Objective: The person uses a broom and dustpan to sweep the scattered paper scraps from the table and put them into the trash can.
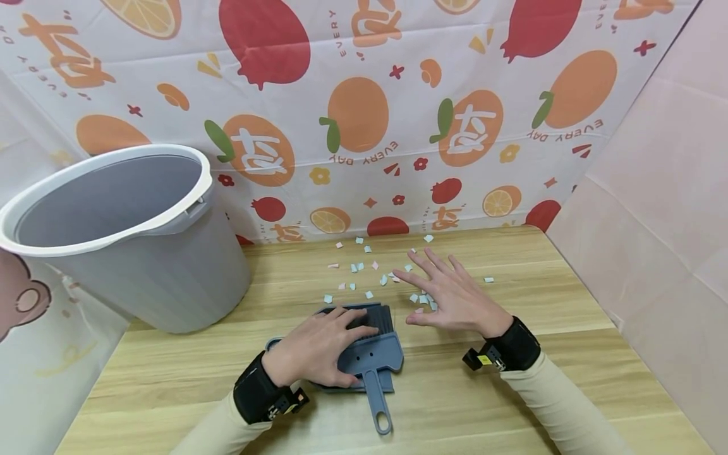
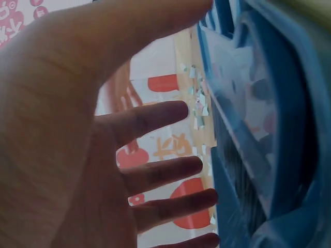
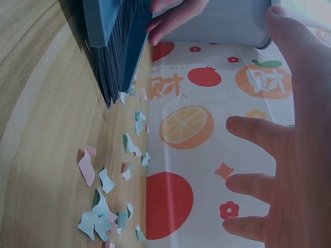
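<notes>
A blue-grey hand brush (image 1: 372,354) with dark bristles lies on top of a matching dustpan (image 1: 387,382) on the table, its handle toward me. Over its left part hovers my left hand (image 1: 318,347), palm down. In the left wrist view its extended fingers (image 2: 165,168) are spread beside the set, not curled round it. My right hand (image 1: 455,300) is held above the table to the right of the brush, fingers apart and nothing in them. Under and beyond it are scattered small paper scraps (image 3: 94,219), pale blue and pink.
A large grey bin (image 1: 170,278) with a white rim stands at the left of the wooden table (image 1: 483,392). Behind the table hangs a fruit-printed cloth (image 1: 364,189). A pale pink panel (image 1: 654,221) borders the right side.
</notes>
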The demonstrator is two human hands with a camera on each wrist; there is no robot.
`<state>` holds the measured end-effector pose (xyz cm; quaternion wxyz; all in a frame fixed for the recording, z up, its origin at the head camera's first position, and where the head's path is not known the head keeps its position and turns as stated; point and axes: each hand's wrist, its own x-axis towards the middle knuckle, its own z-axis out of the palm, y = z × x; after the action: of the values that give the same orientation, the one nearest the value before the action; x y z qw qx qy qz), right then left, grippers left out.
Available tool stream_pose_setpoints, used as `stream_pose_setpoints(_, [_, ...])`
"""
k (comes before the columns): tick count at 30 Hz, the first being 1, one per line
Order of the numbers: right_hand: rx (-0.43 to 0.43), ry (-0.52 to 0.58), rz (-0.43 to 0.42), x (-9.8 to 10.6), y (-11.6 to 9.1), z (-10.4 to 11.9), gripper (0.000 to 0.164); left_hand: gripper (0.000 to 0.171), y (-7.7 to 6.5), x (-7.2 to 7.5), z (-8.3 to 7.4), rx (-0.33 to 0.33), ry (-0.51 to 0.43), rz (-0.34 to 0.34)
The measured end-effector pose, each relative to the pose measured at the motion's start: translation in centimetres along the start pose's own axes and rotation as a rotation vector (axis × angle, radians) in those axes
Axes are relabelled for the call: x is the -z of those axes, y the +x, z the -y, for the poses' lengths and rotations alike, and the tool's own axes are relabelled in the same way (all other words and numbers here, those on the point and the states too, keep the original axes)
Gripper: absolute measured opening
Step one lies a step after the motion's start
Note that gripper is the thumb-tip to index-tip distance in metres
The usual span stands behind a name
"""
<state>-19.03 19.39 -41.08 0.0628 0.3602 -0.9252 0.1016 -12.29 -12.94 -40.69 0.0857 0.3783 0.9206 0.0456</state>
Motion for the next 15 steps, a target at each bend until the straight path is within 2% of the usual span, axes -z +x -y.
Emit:
stream_pose_setpoints(6, [0.008, 0.004, -0.001, 0.01, 0.05, -0.04, 0.092, 0.081, 0.16, -0.47, 0.06, 0.028, -0.045, 0.067])
stream_pose_setpoints(15, [0.006, 0.006, 0.003, 0.08, 0.03, 0.04, 0.091, 0.078, 0.24, -0.7, 0.34, 0.022, -0.055, 0.079])
